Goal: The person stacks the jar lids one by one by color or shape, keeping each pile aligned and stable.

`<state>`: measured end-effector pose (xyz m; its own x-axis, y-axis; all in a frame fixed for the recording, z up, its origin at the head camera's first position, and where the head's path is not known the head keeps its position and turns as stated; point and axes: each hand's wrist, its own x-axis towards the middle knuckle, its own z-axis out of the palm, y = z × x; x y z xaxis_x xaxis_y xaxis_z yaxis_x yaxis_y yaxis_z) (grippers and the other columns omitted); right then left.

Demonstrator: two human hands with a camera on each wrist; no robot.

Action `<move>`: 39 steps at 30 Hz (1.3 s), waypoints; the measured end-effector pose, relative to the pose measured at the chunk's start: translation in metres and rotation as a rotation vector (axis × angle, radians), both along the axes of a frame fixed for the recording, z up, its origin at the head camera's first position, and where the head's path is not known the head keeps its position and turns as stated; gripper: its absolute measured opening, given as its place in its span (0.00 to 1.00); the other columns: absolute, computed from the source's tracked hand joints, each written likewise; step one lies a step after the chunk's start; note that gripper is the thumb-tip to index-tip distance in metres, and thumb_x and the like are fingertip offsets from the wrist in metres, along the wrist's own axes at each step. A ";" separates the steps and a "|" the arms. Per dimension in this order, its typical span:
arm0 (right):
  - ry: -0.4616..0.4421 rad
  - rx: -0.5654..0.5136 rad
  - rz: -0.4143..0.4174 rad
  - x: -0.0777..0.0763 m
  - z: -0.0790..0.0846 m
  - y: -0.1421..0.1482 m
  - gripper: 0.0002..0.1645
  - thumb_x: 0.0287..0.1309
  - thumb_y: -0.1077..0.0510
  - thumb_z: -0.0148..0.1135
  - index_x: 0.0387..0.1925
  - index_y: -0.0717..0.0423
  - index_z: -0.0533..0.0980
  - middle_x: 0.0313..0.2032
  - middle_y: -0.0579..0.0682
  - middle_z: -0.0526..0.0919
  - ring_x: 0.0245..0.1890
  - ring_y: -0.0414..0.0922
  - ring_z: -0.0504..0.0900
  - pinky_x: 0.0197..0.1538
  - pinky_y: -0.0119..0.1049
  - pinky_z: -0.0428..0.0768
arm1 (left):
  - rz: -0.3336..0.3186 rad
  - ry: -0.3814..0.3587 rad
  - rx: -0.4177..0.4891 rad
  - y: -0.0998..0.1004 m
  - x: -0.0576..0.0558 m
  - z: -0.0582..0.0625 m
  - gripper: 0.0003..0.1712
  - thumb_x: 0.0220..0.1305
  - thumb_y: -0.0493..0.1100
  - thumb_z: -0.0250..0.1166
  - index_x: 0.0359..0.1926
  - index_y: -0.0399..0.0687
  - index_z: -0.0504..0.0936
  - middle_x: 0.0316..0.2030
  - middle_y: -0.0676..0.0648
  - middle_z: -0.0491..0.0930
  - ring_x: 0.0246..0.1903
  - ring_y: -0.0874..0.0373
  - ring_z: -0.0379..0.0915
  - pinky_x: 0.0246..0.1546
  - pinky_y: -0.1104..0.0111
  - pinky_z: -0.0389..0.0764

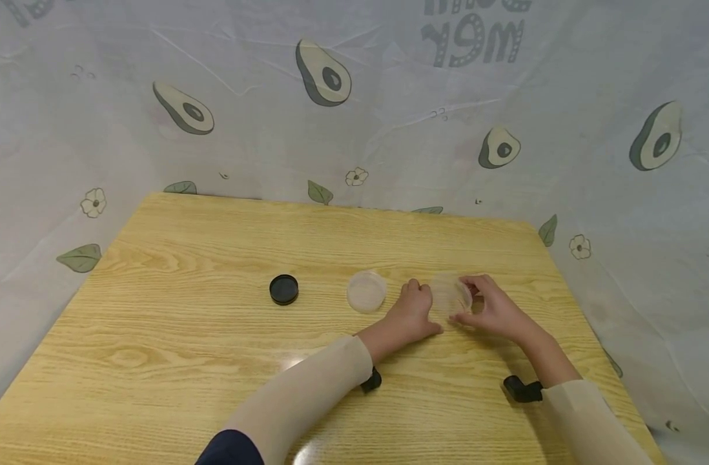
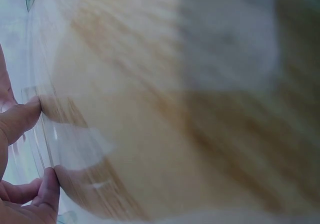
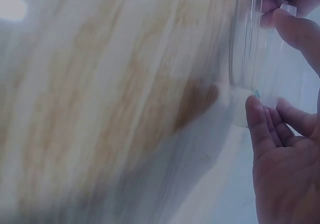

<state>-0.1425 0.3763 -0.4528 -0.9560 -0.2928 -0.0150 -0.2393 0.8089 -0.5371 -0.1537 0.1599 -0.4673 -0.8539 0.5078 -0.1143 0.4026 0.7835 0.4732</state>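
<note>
A clear, round, shallow dish (image 1: 447, 294), like a petri dish, is between both hands on the right side of the table. My right hand (image 1: 496, 310) grips its right edge, fingers at the far side and thumb near me. At its left edge, my left hand (image 1: 409, 313) holds it with curled fingers and thumb spread toward me. The wrist views show fingertips pressed against the dish's see-through wall (image 2: 45, 139). Left of my hands lies another clear round disc (image 1: 366, 292). Further left sits a small black round lid (image 1: 284, 290) with a raised rim.
The wooden table (image 1: 157, 361) stands against a pale cloth (image 1: 383, 129) printed with avocados, leaves and flowers. A black wrist mount (image 1: 523, 389) sticks out beside the right wrist, and another black mount (image 1: 372, 380) shows under the left wrist.
</note>
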 end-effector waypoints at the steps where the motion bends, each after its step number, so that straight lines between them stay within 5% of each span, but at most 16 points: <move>1: -0.002 0.003 0.004 0.001 0.000 0.000 0.48 0.58 0.51 0.79 0.70 0.71 0.67 0.52 0.61 0.74 0.53 0.54 0.76 0.57 0.51 0.76 | 0.001 0.000 0.002 0.000 0.000 0.000 0.35 0.61 0.61 0.77 0.56 0.42 0.76 0.56 0.43 0.72 0.56 0.54 0.69 0.50 0.72 0.79; 39: -0.033 0.058 0.097 0.012 0.007 -0.006 0.49 0.57 0.50 0.80 0.69 0.73 0.67 0.56 0.65 0.73 0.57 0.60 0.78 0.59 0.59 0.80 | -0.004 0.022 -0.011 -0.001 0.002 0.004 0.39 0.61 0.60 0.77 0.61 0.39 0.75 0.56 0.42 0.72 0.56 0.52 0.70 0.54 0.71 0.79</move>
